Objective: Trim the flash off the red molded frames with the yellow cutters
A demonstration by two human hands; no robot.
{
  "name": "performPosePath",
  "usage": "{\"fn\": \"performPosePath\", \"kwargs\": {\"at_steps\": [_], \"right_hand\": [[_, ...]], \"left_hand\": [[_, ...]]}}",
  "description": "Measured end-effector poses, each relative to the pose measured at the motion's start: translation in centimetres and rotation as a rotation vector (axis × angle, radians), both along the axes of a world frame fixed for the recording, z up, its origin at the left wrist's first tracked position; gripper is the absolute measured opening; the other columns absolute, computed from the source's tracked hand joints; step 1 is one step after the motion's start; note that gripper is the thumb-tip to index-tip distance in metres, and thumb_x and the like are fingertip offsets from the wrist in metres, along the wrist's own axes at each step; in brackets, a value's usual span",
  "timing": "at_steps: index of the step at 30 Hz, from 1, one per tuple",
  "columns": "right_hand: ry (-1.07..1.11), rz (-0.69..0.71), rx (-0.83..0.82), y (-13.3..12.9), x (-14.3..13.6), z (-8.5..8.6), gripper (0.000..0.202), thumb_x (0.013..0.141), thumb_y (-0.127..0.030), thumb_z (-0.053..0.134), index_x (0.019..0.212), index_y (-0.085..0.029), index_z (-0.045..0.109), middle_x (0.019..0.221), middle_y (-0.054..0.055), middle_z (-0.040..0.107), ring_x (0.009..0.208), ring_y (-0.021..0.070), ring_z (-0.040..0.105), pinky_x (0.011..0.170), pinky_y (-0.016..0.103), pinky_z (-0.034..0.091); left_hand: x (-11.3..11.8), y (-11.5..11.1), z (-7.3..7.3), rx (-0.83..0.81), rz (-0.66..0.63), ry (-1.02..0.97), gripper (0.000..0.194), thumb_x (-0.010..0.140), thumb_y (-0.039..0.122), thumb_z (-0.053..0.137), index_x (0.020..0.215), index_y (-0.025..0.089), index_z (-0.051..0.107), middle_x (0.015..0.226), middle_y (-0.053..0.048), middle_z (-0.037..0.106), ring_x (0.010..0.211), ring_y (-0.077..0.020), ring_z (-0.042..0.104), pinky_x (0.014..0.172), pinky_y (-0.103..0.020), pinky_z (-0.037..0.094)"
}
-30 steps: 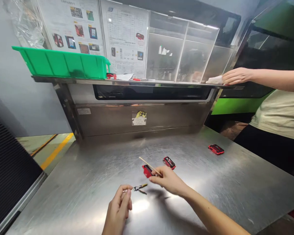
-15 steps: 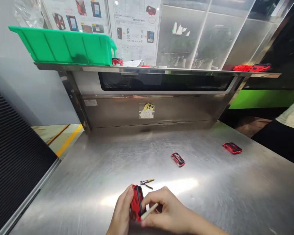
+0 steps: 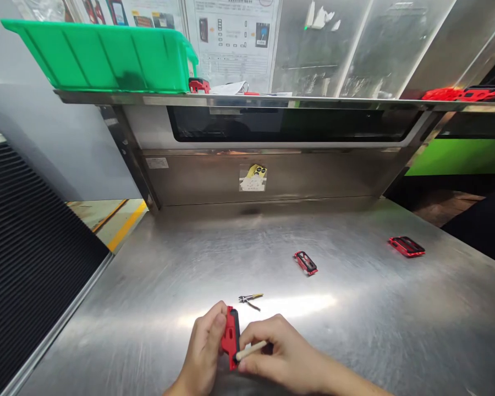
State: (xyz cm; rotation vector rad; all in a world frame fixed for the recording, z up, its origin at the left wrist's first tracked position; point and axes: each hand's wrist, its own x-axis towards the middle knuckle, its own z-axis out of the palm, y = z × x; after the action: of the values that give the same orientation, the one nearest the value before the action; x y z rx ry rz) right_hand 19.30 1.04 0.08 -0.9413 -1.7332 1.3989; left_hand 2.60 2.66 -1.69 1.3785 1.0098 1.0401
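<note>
My left hand (image 3: pixel 205 347) is closed around the left side of a red and black plastic frame (image 3: pixel 230 340), held up on edge over the metal table. On its right side, my right hand (image 3: pixel 278 352) pinches a short pale stick (image 3: pixel 251 351). The stick's rounded end touches the frame's lower black edge, or lies very close to it. Just beyond the frame, a pair of side cutters (image 3: pixel 251 300) with yellowish handles lies opened on the table. My right fingers partly hide the frame's inner side.
Two similar red and black frames lie farther off, one mid-table (image 3: pixel 306 263) and one at the right (image 3: pixel 406 246). Behind the metal table (image 3: pixel 181 247) a shelf carries a green bin (image 3: pixel 103 58) and more red parts (image 3: pixel 462 93). A black ribbed surface (image 3: pixel 28 275) borders the left.
The frame has turned in my left hand, so its red side faces me more. The stick lies flatter against its lower end. The camera view has tilted down slightly.
</note>
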Motion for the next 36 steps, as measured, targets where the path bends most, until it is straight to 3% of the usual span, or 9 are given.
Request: {"fn": "performPosePath", "kwargs": {"at_steps": [7,14,19,27,29,33,36], "right_hand": [[0.007,0.002,0.008,0.2,0.0,-0.4,0.026,0.078,-0.040,0.072,0.075,-0.015,0.070,0.053,-0.006,0.044,0.047,0.0088,0.034,0.045,0.020,0.025],[0.017,0.024,0.041,0.3,0.1,-0.6,0.021,0.081,-0.037,0.070,0.083,-0.016,0.073,0.062,-0.002,0.059,0.053,0.0112,0.046,0.050,0.021,0.034],[0.021,0.010,0.079,0.4,0.1,-0.6,0.013,0.079,-0.029,0.072,0.080,-0.016,0.073,0.060,-0.003,0.058,0.052,0.0099,0.045,0.050,0.020,0.033],[0.062,0.014,0.021,0.3,0.0,-0.4,0.014,0.078,-0.027,0.070,0.076,-0.014,0.069,0.056,-0.005,0.048,0.049,0.0083,0.038,0.047,0.019,0.027],[0.089,0.005,-0.022,0.3,0.0,-0.1,0.018,0.078,-0.030,0.070,0.073,-0.013,0.067,0.053,-0.006,0.044,0.047,0.0078,0.034,0.045,0.019,0.025],[0.152,-0.029,-0.168,0.5,0.0,0.1,0.035,0.076,-0.047,0.072,0.070,-0.014,0.060,0.047,-0.008,0.040,0.043,0.0070,0.031,0.042,0.019,0.022],[0.220,-0.027,-0.237,0.6,0.0,0.1,0.049,0.074,-0.063,0.070,0.074,-0.016,0.057,0.045,-0.009,0.039,0.040,0.0070,0.030,0.041,0.019,0.021]], "left_hand": [[-0.4,-0.1,-0.7,0.108,-0.019,-0.035,0.049,0.085,0.064,0.039,0.064,0.021,0.044,0.053,0.007,0.033,0.046,-0.0101,0.028,0.044,-0.022,0.024],[-0.2,-0.1,0.0,0.109,-0.016,-0.002,0.050,0.085,0.066,0.038,0.064,0.021,0.044,0.053,0.007,0.033,0.046,-0.0102,0.029,0.044,-0.023,0.024],[-0.1,-0.1,0.9,0.071,-0.006,0.060,0.054,0.083,0.071,0.035,0.062,0.022,0.040,0.053,0.007,0.031,0.048,-0.0106,0.028,0.045,-0.023,0.024],[-0.1,-0.2,0.7,0.075,0.014,0.133,0.054,0.084,0.071,0.029,0.060,0.023,0.037,0.053,0.006,0.034,0.048,-0.0125,0.031,0.048,-0.025,0.026],[0.0,-0.2,0.6,0.096,0.058,0.162,0.051,0.086,0.068,0.029,0.069,0.022,0.045,0.055,0.005,0.041,0.050,-0.0143,0.038,0.051,-0.026,0.030],[-0.1,-0.4,0.0,0.213,0.130,0.208,0.053,0.087,0.066,0.031,0.109,0.021,0.050,0.073,0.001,0.059,0.055,-0.0181,0.052,0.056,-0.028,0.038],[-0.3,-0.3,-0.2,0.361,0.007,0.302,0.047,0.090,0.060,0.030,0.099,0.022,0.057,0.070,-0.001,0.062,0.058,-0.0194,0.056,0.057,-0.028,0.038]]}}
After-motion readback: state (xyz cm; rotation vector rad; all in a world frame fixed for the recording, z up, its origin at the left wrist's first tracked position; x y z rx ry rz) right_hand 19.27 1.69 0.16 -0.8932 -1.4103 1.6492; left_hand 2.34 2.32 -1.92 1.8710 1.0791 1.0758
